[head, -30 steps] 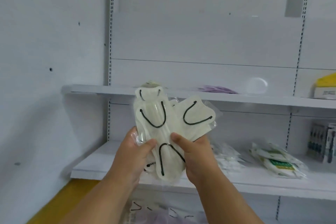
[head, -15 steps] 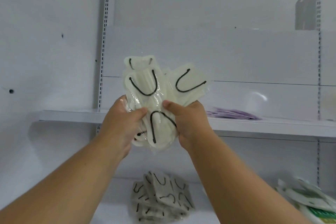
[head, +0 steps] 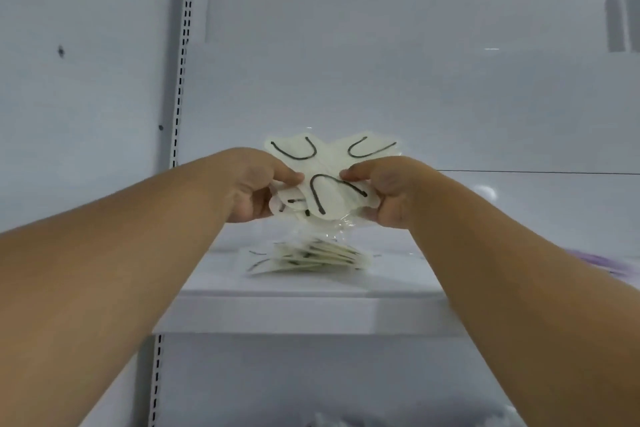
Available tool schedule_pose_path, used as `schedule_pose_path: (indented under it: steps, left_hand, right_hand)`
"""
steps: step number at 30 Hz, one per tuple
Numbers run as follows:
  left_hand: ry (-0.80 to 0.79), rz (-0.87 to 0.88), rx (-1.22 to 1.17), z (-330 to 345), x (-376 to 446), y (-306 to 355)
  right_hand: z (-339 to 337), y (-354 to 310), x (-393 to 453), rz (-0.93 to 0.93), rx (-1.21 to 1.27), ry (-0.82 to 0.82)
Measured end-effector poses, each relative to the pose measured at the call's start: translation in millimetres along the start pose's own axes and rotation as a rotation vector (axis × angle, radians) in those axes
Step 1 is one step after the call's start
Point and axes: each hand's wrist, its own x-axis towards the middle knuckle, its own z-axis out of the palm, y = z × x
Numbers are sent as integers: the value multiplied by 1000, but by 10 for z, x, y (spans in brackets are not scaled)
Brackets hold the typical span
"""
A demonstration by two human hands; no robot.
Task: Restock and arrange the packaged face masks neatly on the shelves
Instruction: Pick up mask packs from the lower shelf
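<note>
Since a second ago the fanned bundle of cream face masks in clear wrappers with black ear loops (head: 325, 180) has been raised from chest height to just above the upper white metal shelf (head: 304, 291). The left hand (head: 254, 189) and right hand (head: 388, 192) both pinch it, thumbs on top and fingers curled beneath. A low stack of like packets (head: 308, 255) lies directly below. Judgement: placement is imminent; the fan needs squaring first.
</note>
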Motion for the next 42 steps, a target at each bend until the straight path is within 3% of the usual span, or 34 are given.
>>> schedule_pose_path:
  steps: [5, 10, 12, 15, 17, 20, 24, 31, 36, 39, 42]
  left_hand:
    - [-65, -67, 274, -82, 492, -124]
    - [-128, -98, 677, -176, 591, -292]
    - [-112, -79, 915, -190, 571, -323]
    - [-19, 22, 1267, -145, 516, -337]
    - [131, 178, 1383, -102, 463, -307]
    - [320, 416, 1376, -21, 283, -230]
    - [337, 600, 1273, 161, -157, -216]
    - [388, 819, 1018, 624, -1358, -454]
    - [468, 886, 964, 1129, -2325, -1047]
    - [397, 854, 1057, 1418, -2821, -1572]
    - [310, 744, 1024, 1634, -3255, -2086]
  right_hand:
    - [42, 132, 411, -35, -294, 193]
    - [118, 283, 452, -12, -1000, 207]
    - [134, 320, 397, 24, -1217, 192]
    - [132, 364, 382, -68, -1494, 236]
    - [116, 337, 363, -149, -1479, 298]
    - [138, 232, 209, -322, -1450, 408]
    - [121, 167, -217, -643, -1476, 452]
    - [-345, 228, -1351, -826, -1338, 356]
    - [-910, 681, -2283, -888, -1154, 259]
    - [-1228, 1178, -2763, -930, -1077, 223]
    - [-1433, 1726, -3188, -817, -1032, 166]
